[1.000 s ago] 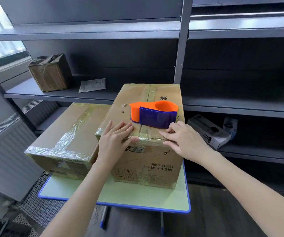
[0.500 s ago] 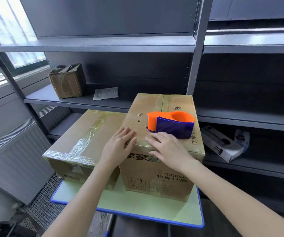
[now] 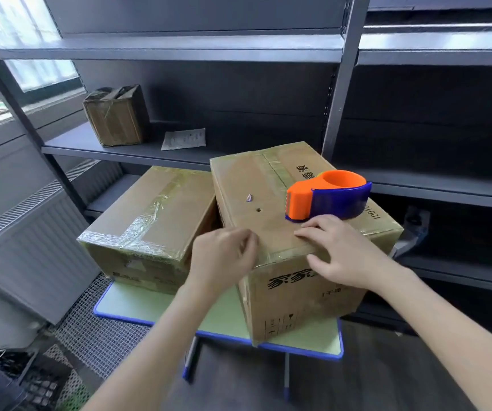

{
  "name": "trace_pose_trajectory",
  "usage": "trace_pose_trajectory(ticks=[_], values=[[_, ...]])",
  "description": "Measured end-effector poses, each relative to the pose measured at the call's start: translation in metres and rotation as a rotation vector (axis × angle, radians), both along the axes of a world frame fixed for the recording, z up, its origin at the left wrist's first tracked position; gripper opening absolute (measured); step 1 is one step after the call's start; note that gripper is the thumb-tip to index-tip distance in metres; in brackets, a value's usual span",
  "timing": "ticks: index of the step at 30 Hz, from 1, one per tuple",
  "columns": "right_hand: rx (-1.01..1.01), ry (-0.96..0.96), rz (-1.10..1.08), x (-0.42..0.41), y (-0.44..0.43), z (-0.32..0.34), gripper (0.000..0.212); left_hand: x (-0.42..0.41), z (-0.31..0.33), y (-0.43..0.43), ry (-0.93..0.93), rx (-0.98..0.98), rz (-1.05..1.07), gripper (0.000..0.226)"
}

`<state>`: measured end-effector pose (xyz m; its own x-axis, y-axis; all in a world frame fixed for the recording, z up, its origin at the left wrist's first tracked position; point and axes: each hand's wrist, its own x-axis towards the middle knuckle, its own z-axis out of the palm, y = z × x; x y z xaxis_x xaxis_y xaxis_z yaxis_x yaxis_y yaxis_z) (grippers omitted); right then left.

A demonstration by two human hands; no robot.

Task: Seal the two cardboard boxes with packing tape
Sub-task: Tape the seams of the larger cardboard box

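Now, nearest us, low in the frame, our left hand (image 3: 224, 256) has drawn its fingers in at the near left corner of the taller brown cardboard box (image 3: 268, 203). A second ago they lay flat on the lid, and we cannot tell whether they pinch anything. Our right hand (image 3: 339, 256) has slid left along the near edge and presses there, fingers flat on top and thumb on the front face. The box itself looks turned, with one bottom corner now poking over the pale green worktop (image 3: 138, 304). We judge that edge sealed and a fresh side coming round. Beyond, right of centre, the orange and blue plastic tape dispenser (image 3: 327, 200) rests untouched on the lid. To its left sits the lower brown cardboard box (image 3: 150, 212), already taped.
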<state>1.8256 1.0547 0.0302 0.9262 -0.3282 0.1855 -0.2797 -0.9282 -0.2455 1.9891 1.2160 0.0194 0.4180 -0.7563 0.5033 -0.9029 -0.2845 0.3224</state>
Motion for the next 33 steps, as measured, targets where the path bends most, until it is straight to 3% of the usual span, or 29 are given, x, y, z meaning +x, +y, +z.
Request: trace_pose_trajectory(ticks=[3, 6, 8, 11, 20, 26, 29, 33], values=[[-0.125, 0.015, -0.138, 0.024, 0.037, -0.002, 0.078, 0.029, 0.004, -0.010, 0.148, 0.062, -0.014, 0.022], [-0.153, 0.084, -0.241, 0.051, 0.067, -0.008, 0.098, 0.046, 0.003, -0.024, 0.141, 0.277, -0.156, 0.059], [-0.161, 0.151, -0.286, 0.063, 0.078, -0.011, 0.094, 0.050, -0.001, -0.028, 0.118, 0.352, -0.223, 0.071], [-0.197, 0.155, -0.281, 0.065, 0.079, -0.014, 0.081, 0.047, -0.008, -0.025, 0.118, 0.244, -0.225, 0.065], [-0.112, 0.170, 0.041, -0.013, 0.026, -0.007, 0.076, -0.010, -0.011, -0.019, -0.104, 0.182, -0.204, 0.054], [0.135, 0.250, 0.124, -0.060, 0.000, 0.010, 0.078, -0.034, -0.009, -0.019, -0.114, 0.140, -0.310, 0.039], [-0.013, 0.216, 0.033, -0.051, 0.013, 0.008, 0.073, -0.009, -0.008, -0.021, -0.063, 0.116, -0.210, 0.032], [-0.126, 0.180, -0.064, -0.021, 0.035, -0.002, 0.073, 0.040, -0.011, -0.025, -0.012, 0.243, 0.032, 0.038]])
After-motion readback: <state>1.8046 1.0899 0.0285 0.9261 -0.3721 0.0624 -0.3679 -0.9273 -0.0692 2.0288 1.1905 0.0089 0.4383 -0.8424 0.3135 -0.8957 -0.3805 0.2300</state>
